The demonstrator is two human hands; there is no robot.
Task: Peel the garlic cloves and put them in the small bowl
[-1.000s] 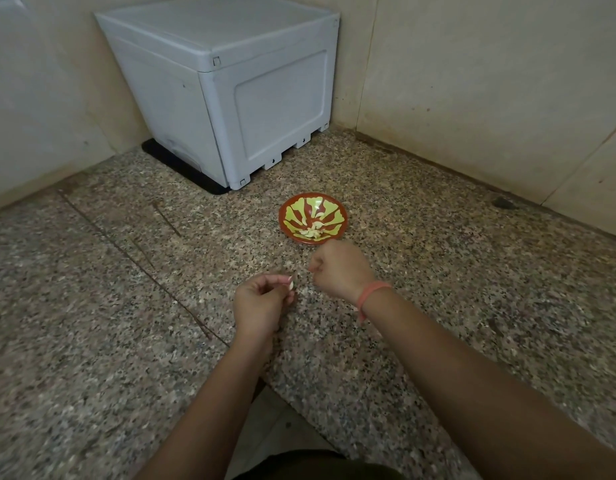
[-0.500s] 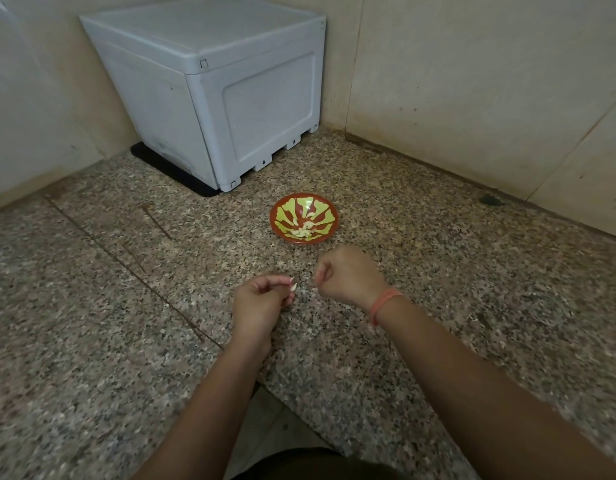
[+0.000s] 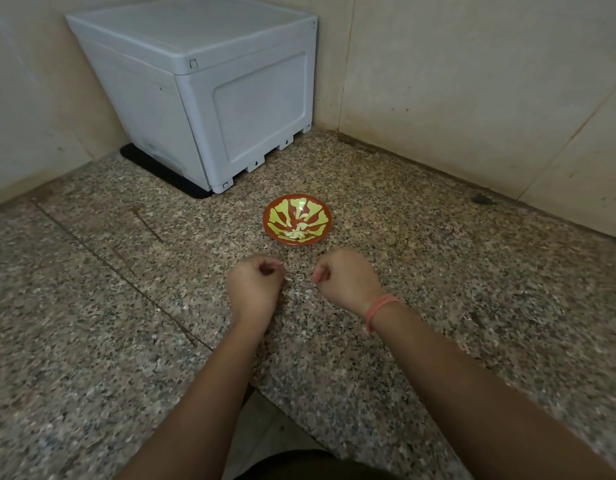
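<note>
Some parts are not showing.
The left hand [image 3: 254,289] is covering a garlic clove [image 3: 288,278] except its pale tip; the right hand [image 3: 346,278] is hiding its palm; the forearms [image 3: 472,375] are leaving the bottom edge.

Dim, even indoor light, soft faint shadows, no glare, wide-angle bending at edges, slight softness

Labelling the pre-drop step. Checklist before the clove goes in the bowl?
1. Clove pinched in left hand: ok, a white tip shows.
2. Clove fully peeled: cannot tell, mostly hidden by the fingers.
3. Bowl upright on counter, just beyond the hands: ok.
4. Room in bowl: ok, only a few peeled cloves at the bottom.
5. Right hand free: cannot tell, fingers curled, contents hidden.
6. Path from left hand to bowl: ok, nothing between.
</note>
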